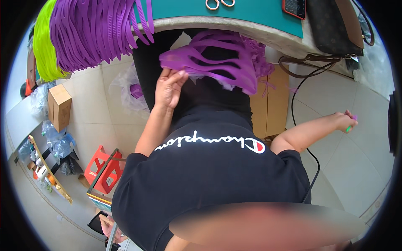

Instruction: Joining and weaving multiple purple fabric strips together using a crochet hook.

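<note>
A bundle of purple plastic strips [217, 62] lies across my lap, against my black clothes. My left hand [169, 88] grips its near left edge, fingers curled over the purple material. My right hand [346, 121] is stretched far out to the right over the tiled floor, away from the bundle. Its fingers are pinched on a small purple scrap [354, 118], with a bit of green showing beneath it.
The table edge [234, 26] ahead carries a teal cutting mat [251, 9], scissors [219, 3], a red-cased phone [294, 7] and a dark bag [335, 25]. Purple strips [92, 29] and yellow-green strips [44, 46] hang at upper left. A black cable [295, 100], cardboard boxes [270, 100] and a red stool [102, 169] are on the floor.
</note>
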A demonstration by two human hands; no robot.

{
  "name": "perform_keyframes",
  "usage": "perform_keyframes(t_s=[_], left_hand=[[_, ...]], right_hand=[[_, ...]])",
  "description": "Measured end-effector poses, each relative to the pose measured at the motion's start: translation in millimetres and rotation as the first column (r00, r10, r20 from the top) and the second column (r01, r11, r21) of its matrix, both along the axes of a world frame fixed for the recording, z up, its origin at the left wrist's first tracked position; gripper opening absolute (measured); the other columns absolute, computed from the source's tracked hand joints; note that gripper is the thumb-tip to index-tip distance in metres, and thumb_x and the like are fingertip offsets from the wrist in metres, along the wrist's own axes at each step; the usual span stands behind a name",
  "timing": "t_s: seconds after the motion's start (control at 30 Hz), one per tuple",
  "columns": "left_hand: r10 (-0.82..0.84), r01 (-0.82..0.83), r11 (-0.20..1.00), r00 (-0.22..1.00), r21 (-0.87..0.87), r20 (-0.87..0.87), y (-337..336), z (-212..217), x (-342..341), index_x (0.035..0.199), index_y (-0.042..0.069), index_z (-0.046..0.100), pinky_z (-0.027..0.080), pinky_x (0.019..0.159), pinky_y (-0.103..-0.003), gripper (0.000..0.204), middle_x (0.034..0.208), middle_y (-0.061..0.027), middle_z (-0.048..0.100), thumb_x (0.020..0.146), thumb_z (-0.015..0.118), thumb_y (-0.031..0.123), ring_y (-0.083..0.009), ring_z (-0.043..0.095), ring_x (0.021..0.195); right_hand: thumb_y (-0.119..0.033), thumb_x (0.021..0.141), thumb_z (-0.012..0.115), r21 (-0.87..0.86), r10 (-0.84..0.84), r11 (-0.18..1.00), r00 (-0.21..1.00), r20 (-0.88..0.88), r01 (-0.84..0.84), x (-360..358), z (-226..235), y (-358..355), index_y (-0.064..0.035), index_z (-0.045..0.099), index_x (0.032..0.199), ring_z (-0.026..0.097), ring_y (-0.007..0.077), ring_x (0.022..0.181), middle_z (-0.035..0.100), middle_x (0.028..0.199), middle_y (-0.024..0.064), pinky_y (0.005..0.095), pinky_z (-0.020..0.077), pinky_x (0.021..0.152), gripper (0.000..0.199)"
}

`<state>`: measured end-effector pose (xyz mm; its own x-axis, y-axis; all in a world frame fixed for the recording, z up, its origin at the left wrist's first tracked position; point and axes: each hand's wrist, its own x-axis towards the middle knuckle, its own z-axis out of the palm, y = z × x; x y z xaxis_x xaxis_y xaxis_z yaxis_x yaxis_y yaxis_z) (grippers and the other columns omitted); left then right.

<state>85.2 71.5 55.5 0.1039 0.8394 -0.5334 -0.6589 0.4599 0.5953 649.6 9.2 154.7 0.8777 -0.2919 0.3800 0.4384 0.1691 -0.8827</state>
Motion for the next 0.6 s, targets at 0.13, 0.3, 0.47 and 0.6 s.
perform_keyframes(t_s=[0.13, 0.3, 0.47, 0.6], left_hand=[[-0.092, 0.094, 0.994, 0.995, -0.048, 0.028, -5.7, -4.9, -15.8, 0.121, 0.004, 0.057, 0.053, 0.085, -0.029, 0.034, 0.106, -0.0058, 0.066, 0.088, 0.062, 0.005, -0.0154, 0.063, 0.097], [-0.156, 0.266, 0.954, 0.837, -0.141, 0.524, -3.6, 7.1, -6.3, 0.121, 0.004, 0.057, 0.052, 0.08, -0.033, 0.041, 0.103, -0.0106, 0.068, 0.097, 0.051, 0.037, -0.0178, 0.065, 0.09], [-0.18, 0.304, 0.941, 0.826, -0.152, 0.533, -1.8, -47.3, -2.8, 0.123, 0.001, 0.053, 0.051, 0.069, -0.035, 0.047, 0.099, -0.0118, 0.066, 0.099, 0.048, 0.041, -0.0223, 0.063, 0.08], [-0.08, 0.167, 0.969, 0.909, 0.182, -0.408, 10.5, -23.9, 14.0, 0.115, 0.0, 0.06, 0.045, 0.092, -0.031, 0.038, 0.111, -0.0084, 0.063, 0.1, 0.05, 0.033, -0.0174, 0.059, 0.102]], right_hand=[[-0.022, 0.09, 0.062, -0.602, 0.253, 0.774, 0.967, 0.014, -0.194, -59.5, 25.7, 3.6, 0.0011, 0.065, 0.088, 0.055, 0.0149, 0.063, 0.064, 0.078, 0.0068, 0.0275, 0.0446, 0.055, 0.024], [-0.032, 0.088, 0.069, -0.888, 0.56, -0.201, 0.696, -0.45, -0.413, -124.2, 9.9, 14.2, -0.0022, 0.068, 0.098, 0.055, 0.0112, 0.07, 0.065, 0.08, 0.0049, 0.0269, 0.0453, 0.063, 0.032], [-0.024, 0.08, 0.076, -0.739, 0.809, -0.355, 0.208, -0.549, -0.573, -219.7, -34.9, 38.3, -0.002, 0.061, 0.089, 0.062, 0.0184, 0.076, 0.067, 0.088, 0.0108, 0.0318, 0.0489, 0.068, 0.028], [-0.008, 0.068, 0.082, -0.771, 0.915, -0.388, -0.108, -0.389, -0.505, -274.2, -101.1, 20.2, -0.0028, 0.05, 0.085, 0.062, 0.0336, 0.098, 0.062, 0.106, 0.0168, 0.0367, 0.0489, 0.08, 0.036]])
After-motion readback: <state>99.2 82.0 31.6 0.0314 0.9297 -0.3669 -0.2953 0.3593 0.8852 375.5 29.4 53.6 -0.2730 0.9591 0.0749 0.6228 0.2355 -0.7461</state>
